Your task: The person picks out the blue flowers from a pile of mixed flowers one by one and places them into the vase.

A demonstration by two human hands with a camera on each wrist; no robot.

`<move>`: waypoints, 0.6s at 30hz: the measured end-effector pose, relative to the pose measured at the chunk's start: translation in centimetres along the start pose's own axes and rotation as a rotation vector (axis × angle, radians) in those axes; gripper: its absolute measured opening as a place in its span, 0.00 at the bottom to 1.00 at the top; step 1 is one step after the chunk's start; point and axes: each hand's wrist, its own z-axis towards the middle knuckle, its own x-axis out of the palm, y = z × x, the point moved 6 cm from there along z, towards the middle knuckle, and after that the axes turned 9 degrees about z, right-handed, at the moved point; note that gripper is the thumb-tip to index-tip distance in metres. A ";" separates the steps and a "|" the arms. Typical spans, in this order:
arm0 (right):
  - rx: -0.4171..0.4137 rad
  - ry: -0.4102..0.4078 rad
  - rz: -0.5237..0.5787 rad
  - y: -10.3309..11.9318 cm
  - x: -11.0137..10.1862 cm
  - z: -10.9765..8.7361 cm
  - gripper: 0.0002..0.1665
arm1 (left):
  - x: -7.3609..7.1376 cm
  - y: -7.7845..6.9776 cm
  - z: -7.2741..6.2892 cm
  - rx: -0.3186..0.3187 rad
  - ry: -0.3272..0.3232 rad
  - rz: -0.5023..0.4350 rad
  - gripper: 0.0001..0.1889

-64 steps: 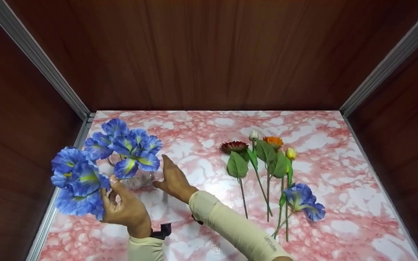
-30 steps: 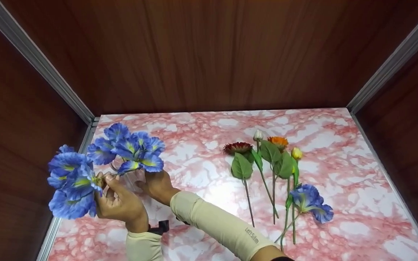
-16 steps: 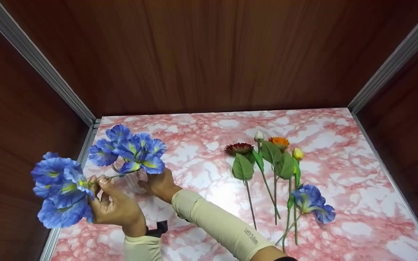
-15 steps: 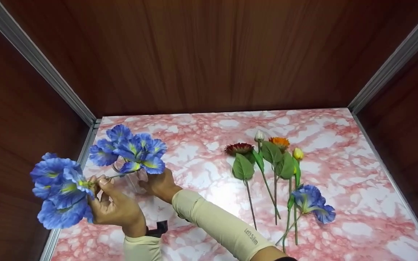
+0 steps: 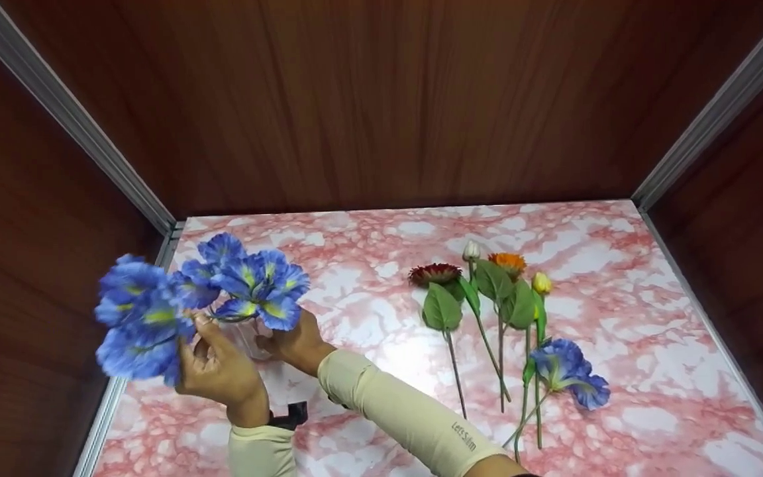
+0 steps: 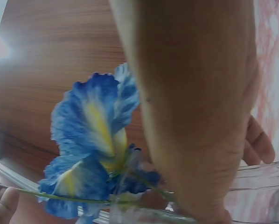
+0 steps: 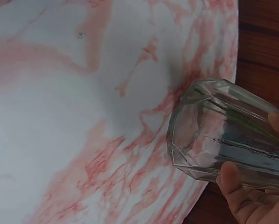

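A clear glass vase (image 7: 200, 135) has green stems inside it. My right hand (image 5: 294, 341) grips it around the side, with thumb and fingers on the glass in the right wrist view. Several blue irises (image 5: 252, 285) spread above its mouth. Left of the vase, my left hand (image 5: 222, 374) pinches the stem of a cluster of blue irises (image 5: 136, 324); the fingertips are partly hidden behind petals. In the left wrist view a blue iris (image 6: 90, 126) shows above a thin green stem (image 6: 74, 199) that crosses beside the vase rim.
On the pink-and-white marbled table (image 5: 381, 258) lie a dark red flower (image 5: 436, 273), a white tulip (image 5: 471, 250), an orange flower (image 5: 507, 262), a yellow tulip (image 5: 541, 283) and another blue iris (image 5: 570, 371). Brown wood panels (image 5: 381, 99) enclose the back and sides.
My right hand has moved left and taken hold of the vase. The left hand carried its iris cluster outward left, then back up and right, closer to the vase.
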 end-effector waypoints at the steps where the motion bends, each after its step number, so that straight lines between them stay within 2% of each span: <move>1: -0.004 -0.005 0.008 -0.1 0.0 -0.1 0.19 | 0.2 0.3 -0.1 -0.012 0.019 0.012 0.08; 3: -0.039 -0.039 0.021 -0.1 -0.2 -0.2 0.19 | 0.4 1.0 -0.4 -0.039 0.051 0.025 0.09; 7: -0.125 -0.134 0.046 -0.3 -0.4 -0.7 0.20 | 1.1 1.9 -0.6 -0.014 0.102 0.071 0.08; 9: -0.164 -0.172 0.044 -0.4 -0.5 -0.9 0.21 | 1.3 2.4 -0.6 0.003 0.122 0.142 0.09; 15: -0.303 -0.258 -0.101 -0.1 -0.5 -1.3 0.21 | 1.9 4.3 -0.8 -0.049 0.209 0.372 0.09; 18: -0.305 -0.264 -0.147 -0.2 -0.5 -1.4 0.23 | 2.3 4.8 -0.9 -0.030 0.245 0.436 0.07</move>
